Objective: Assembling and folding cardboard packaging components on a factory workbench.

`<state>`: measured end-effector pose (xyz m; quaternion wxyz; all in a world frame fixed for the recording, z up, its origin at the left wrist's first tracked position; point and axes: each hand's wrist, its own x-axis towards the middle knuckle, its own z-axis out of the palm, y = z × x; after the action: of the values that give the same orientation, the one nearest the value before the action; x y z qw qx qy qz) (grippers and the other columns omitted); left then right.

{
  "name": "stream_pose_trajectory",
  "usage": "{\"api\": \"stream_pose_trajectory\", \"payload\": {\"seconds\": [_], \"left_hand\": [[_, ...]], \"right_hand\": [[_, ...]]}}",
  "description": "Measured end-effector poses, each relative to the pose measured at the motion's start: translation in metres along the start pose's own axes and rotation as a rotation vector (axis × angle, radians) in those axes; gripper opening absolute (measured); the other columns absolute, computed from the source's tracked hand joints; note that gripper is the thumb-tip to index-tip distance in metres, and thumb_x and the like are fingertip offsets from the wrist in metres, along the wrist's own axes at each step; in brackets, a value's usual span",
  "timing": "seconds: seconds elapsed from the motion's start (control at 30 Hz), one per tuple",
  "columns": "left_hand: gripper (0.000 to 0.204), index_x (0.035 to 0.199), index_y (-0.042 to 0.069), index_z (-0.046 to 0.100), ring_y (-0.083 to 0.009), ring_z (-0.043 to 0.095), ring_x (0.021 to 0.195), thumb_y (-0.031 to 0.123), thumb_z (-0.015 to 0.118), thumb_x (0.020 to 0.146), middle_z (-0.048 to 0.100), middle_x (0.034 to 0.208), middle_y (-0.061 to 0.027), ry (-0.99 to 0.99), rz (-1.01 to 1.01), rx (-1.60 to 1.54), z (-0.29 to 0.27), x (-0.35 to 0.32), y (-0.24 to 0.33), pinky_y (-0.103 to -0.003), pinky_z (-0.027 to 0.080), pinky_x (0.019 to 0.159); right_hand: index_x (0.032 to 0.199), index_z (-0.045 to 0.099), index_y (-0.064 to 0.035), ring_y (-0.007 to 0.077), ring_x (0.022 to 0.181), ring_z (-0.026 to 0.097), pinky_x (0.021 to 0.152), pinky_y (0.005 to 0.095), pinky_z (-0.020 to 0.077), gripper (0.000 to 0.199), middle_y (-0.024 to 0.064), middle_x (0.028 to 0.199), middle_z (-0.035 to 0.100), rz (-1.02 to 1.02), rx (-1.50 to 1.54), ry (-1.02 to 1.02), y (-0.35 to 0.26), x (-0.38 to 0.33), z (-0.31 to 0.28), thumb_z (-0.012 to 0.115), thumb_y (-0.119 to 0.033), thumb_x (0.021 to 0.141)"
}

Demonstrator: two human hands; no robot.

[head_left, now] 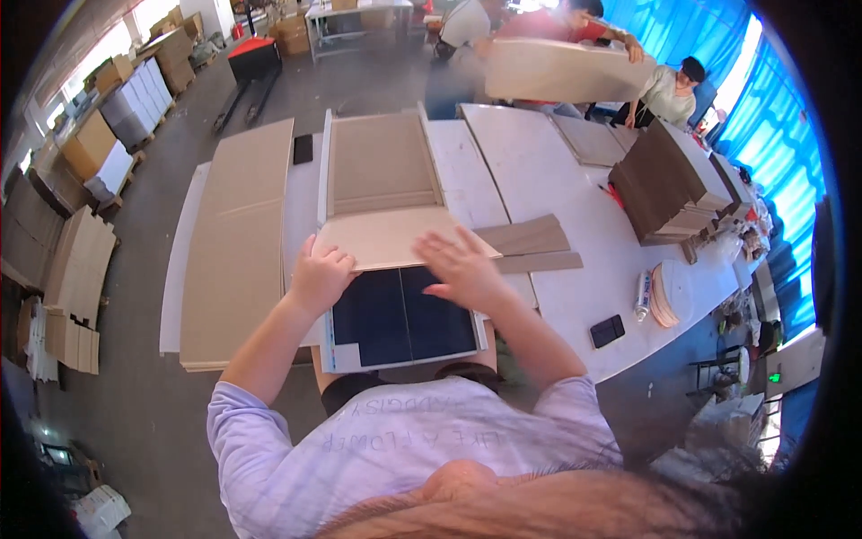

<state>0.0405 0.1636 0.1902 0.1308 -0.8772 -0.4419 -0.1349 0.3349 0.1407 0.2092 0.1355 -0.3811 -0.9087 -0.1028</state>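
Observation:
In front of me lies a long open box with a pale rim (431, 171). Its far part is lined with brown cardboard (377, 166), and its near part shows a dark navy surface (373, 314) split by a thin line. Across the middle is a beige cardboard sheet (386, 235). At the sheet's left end my left hand (321, 274) is closed on the near edge, knuckles up. My right hand (467, 269), a little blurred, is over the sheet's right end with fingers spread; I cannot tell whether it touches.
Large cardboard sheets (238, 242) are stacked to the left, near a black phone (303, 148). Cardboard strips (525, 238), another phone (607, 331), a spray can (643, 296), a tape roll (664, 296) and stacked brown boxes (664, 184) lie right. Beyond the table, a co-worker handles a board (566, 72).

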Motion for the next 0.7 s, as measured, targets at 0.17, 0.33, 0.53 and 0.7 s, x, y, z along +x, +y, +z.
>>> {"api": "stream_pose_trajectory", "payload": {"seconds": [0.17,0.33,0.53,0.7], "left_hand": [[0.029,0.102,0.014,0.065,-0.018,0.058,0.108,0.03,0.066,0.078,0.067,0.101,-0.0019,-0.024,-0.029,-0.001,0.017,-0.029,0.019,-0.05,0.031,0.104],[0.028,0.111,0.02,0.065,-0.0206,0.053,0.119,0.023,0.059,0.084,0.065,0.114,-0.0028,0.171,0.048,-0.001,0.021,-0.048,0.034,-0.05,0.026,0.107],[0.022,0.103,0.02,0.068,-0.0244,0.051,0.12,0.023,0.06,0.083,0.064,0.118,-0.0016,0.135,-0.055,-0.076,0.046,-0.09,0.023,-0.052,0.026,0.106],[0.031,0.108,0.02,0.066,-0.0264,0.048,0.124,0.028,0.067,0.078,0.06,0.124,-0.0035,0.026,-0.23,-0.071,0.051,-0.105,0.029,-0.055,0.025,0.107]], "right_hand": [[0.122,0.057,-0.016,0.0154,0.12,0.052,0.109,0.0469,0.0259,0.036,-0.0004,0.125,0.058,0.043,0.051,0.133,-0.04,0.003,0.072,0.056,-0.026,0.087],[0.11,0.064,-0.0174,0.015,0.111,0.059,0.107,0.0523,0.0252,0.027,-0.0021,0.114,0.063,0.124,0.035,0.148,-0.049,-0.011,0.083,0.057,-0.022,0.085],[0.113,0.063,-0.0182,0.0171,0.111,0.059,0.106,0.0611,0.0191,0.032,-0.0001,0.108,0.064,0.196,-0.011,0.02,-0.025,-0.056,0.074,0.06,-0.027,0.082],[0.124,0.057,-0.0196,0.0193,0.123,0.05,0.107,0.0636,0.0131,0.046,0.0014,0.124,0.059,0.385,-0.131,-0.12,0.006,-0.105,0.078,0.065,-0.027,0.079]]}}
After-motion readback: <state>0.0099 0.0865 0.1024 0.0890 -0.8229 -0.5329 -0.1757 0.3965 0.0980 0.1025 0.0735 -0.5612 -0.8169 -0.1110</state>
